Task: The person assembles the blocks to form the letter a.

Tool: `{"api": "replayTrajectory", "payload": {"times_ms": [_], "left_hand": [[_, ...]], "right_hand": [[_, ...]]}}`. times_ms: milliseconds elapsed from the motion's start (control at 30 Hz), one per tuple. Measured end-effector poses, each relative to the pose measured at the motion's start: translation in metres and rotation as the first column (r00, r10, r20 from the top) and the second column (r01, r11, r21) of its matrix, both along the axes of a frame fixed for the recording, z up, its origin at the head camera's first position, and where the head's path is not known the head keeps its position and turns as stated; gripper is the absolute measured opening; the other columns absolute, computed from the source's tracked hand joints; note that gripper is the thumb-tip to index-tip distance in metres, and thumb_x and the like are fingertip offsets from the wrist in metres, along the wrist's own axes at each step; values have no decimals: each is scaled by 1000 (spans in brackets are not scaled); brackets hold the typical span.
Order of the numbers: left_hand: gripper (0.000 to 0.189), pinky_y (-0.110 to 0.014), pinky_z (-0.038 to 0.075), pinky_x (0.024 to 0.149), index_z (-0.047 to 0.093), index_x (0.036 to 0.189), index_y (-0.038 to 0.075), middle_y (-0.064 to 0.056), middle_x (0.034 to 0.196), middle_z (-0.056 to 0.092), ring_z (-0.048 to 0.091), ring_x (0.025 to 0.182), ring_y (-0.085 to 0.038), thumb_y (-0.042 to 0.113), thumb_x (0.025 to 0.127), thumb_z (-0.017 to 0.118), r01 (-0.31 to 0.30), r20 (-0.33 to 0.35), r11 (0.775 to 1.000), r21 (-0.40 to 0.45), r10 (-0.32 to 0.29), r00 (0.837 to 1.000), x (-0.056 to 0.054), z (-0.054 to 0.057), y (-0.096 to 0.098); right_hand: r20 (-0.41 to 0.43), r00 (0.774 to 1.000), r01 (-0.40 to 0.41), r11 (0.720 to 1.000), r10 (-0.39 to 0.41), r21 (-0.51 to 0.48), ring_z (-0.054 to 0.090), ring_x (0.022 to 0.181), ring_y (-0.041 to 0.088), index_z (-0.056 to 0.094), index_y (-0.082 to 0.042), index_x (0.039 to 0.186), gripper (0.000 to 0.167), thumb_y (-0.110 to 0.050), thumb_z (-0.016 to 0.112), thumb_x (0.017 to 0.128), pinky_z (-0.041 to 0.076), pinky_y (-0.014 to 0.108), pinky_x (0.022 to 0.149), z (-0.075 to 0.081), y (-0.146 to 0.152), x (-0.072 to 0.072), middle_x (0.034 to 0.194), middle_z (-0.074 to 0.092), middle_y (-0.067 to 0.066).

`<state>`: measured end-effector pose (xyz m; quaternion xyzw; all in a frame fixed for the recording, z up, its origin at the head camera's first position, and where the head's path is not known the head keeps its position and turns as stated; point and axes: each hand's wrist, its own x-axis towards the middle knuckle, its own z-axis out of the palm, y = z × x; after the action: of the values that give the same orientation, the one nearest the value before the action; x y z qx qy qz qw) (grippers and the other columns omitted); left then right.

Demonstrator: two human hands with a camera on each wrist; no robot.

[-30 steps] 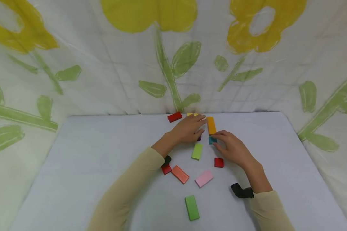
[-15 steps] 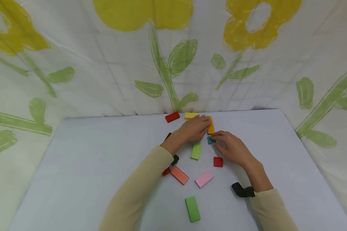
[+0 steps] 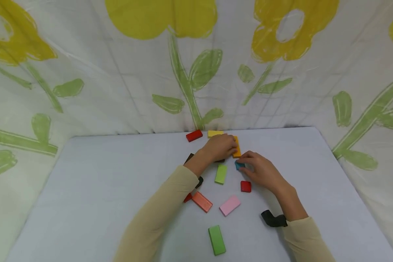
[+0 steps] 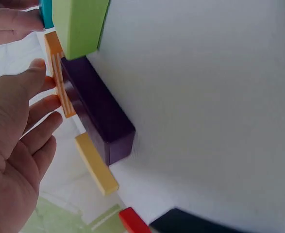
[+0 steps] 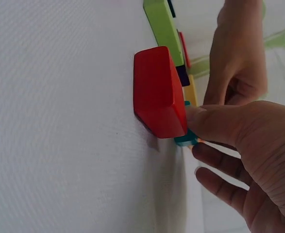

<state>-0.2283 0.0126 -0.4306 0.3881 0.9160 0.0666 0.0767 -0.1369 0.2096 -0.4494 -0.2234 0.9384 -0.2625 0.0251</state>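
In the head view my left hand (image 3: 220,146) grips the orange block (image 3: 237,147), its fingers bent at the block's left side. The left wrist view shows fingertips against that orange block (image 4: 60,80), with the palm turned to the camera. Right beside it, my right hand (image 3: 262,169) pinches a small teal block (image 3: 239,165) between thumb and fingers, just below the orange block's near end. The right wrist view has the teal block (image 5: 186,140) partly hidden behind a red block and the thumb. A purple block (image 4: 98,111) lies by the left hand, mostly covered in the head view.
Near the hands lie a yellow block (image 3: 215,134), a red block (image 3: 194,135), a light green block (image 3: 221,174) and a small red block (image 3: 245,186). Closer in are coral (image 3: 202,202), pink (image 3: 230,205) and green (image 3: 217,240) blocks. A flowered cloth (image 3: 134,91) hangs behind the table.
The left hand has moved right onto the orange block, uncovering the yellow block, and its fingers have curled more. The orange block has shifted slightly nearer; the teal block has turned a little in the right fingers.
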Motion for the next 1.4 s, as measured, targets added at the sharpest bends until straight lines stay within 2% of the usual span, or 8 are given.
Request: {"api": "replayTrajectory", "payload": {"times_ms": [200,267,433,567,767,867,1200,1400], "left_hand": [[31,-29,59,102,76,118,17,1,138,69,69,120,-17,42,109,59,-84,-4,996,-36,84,996,1,-9,6],[33,-29,58,102,75,118,17,1,135,70,68,119,-17,44,109,58,-91,-12,994,-52,90,996,2,-9,7],[34,-28,57,99,73,113,16,1,115,70,66,107,-16,45,108,57,-107,-30,991,-83,105,994,4,-4,8],[33,-27,56,100,74,112,15,1,114,71,66,108,-17,43,109,58,-98,-31,991,-88,95,995,4,0,8],[34,-26,52,112,76,117,14,1,142,66,64,128,-17,41,109,57,-96,-36,991,-92,93,995,4,1,10],[35,-26,53,112,75,122,13,0,148,62,63,132,-17,40,110,56,-95,-29,990,-100,92,995,4,1,12],[30,-28,54,111,77,113,14,-1,147,63,62,133,-18,37,110,58,-96,34,994,-43,97,995,7,3,12],[28,-27,53,110,79,113,17,0,141,64,62,129,-17,36,110,58,-79,28,996,-35,80,996,6,3,13]], "right_hand": [[14,1000,-22,1000,22,11,69,110,26,80,-8,119,25,-9,79,94,61,49,97,-1,1,4,120,73,6],[3,1000,-24,1000,24,20,70,110,26,80,-8,119,26,-9,81,93,61,49,96,0,1,5,119,73,7],[3,999,-35,999,35,5,70,112,27,79,-7,121,28,-7,81,92,61,49,99,1,2,2,121,73,8],[12,999,-36,999,36,2,70,114,29,79,-7,122,29,-6,80,93,60,50,100,1,2,2,122,73,9],[-6,1000,-21,1000,21,-12,70,113,28,78,-6,123,31,-8,81,93,61,50,99,0,2,0,121,73,9],[-25,1000,-10,1000,10,-28,70,113,29,78,-6,124,32,-8,81,92,61,49,99,0,1,-1,122,73,11],[-44,999,-1,998,-2,-62,70,114,30,78,-5,123,31,-9,81,93,61,50,99,-4,0,-2,123,73,12],[-56,998,2,998,-5,-55,70,114,30,79,-4,120,28,-10,81,93,61,50,99,-8,0,-5,122,73,12]]}}
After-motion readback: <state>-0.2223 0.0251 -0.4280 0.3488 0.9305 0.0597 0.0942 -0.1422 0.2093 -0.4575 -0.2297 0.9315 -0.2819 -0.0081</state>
